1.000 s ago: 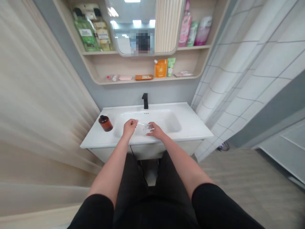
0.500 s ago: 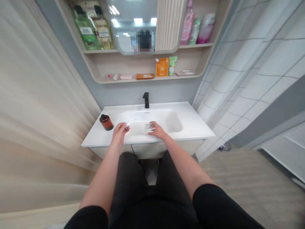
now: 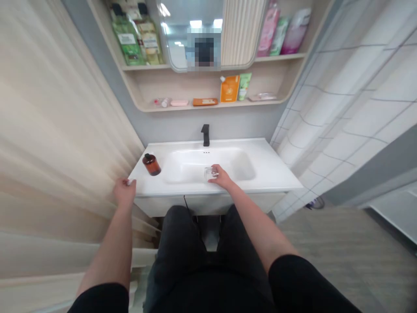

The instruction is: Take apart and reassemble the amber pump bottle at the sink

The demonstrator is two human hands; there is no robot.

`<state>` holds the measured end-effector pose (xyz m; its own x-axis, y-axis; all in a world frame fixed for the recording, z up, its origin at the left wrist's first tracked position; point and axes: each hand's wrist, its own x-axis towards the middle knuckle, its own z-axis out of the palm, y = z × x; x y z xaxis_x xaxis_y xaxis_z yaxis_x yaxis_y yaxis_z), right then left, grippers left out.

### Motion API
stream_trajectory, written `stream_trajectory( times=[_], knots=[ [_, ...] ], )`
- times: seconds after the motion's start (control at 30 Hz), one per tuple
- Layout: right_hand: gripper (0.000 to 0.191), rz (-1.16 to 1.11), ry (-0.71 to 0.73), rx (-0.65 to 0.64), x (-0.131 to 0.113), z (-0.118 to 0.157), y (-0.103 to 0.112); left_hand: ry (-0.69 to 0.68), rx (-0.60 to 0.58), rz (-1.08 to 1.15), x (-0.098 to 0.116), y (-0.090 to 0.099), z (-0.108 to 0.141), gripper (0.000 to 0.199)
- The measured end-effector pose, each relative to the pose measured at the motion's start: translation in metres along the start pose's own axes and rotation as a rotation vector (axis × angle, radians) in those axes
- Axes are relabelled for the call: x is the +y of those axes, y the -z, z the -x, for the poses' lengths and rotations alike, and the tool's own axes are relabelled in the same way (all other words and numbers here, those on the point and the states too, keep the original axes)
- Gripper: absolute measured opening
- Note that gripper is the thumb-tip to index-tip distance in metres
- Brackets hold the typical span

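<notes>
Right hand (image 3: pixel 223 177) closed around a clear cup (image 3: pixel 210 174), fingers wrapped on its side, above the front of the white basin (image 3: pixel 195 166); whether cup and basin touch, impossible to tell. Left hand (image 3: pixel 124 193) curled shut on a small white item (image 3: pixel 130 182), too little of it showing to identify, at the left front corner of the white vanity counter (image 3: pixel 270 174), well apart from the cup. Just beyond that hand, on the counter, an amber pump bottle (image 3: pixel 151 165). Straight ahead of the cup, a matte black faucet (image 3: pixel 205 134). Higher up, past the faucet, a wooden shelf (image 3: pixel 260 84) lined with tubes and bottles, beneath a round-cornered mirror (image 3: pixel 176 48).
</notes>
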<state>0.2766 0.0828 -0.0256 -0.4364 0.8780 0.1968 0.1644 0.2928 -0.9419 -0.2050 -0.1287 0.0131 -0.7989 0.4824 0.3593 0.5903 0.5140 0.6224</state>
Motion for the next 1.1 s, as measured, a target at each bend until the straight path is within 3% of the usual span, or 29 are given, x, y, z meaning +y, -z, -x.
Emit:
stream_trajectory(
  times=[0.3,0.7,0.87,1.03,1.1],
  knots=[
    [0.084,0.002,-0.023,0.005,0.001,0.001,0.001,-0.138,-0.05,-0.094,0.019,-0.041,0.001,0.016],
    [0.083,-0.02,-0.034,0.013,-0.002,0.002,0.0,-0.158,-0.047,-0.114,0.018,-0.042,0.003,0.023],
    [0.083,-0.015,-0.049,0.02,-0.005,0.004,0.0,-0.195,0.055,-0.063,0.036,-0.038,0.017,0.04],
    [0.083,-0.033,-0.056,0.038,-0.003,0.003,-0.001,-0.212,0.079,0.154,0.083,-0.048,0.017,0.077],
    [0.083,-0.033,-0.058,0.045,-0.002,0.003,-0.001,-0.167,0.017,0.245,0.102,-0.058,0.008,0.096]
  ],
)
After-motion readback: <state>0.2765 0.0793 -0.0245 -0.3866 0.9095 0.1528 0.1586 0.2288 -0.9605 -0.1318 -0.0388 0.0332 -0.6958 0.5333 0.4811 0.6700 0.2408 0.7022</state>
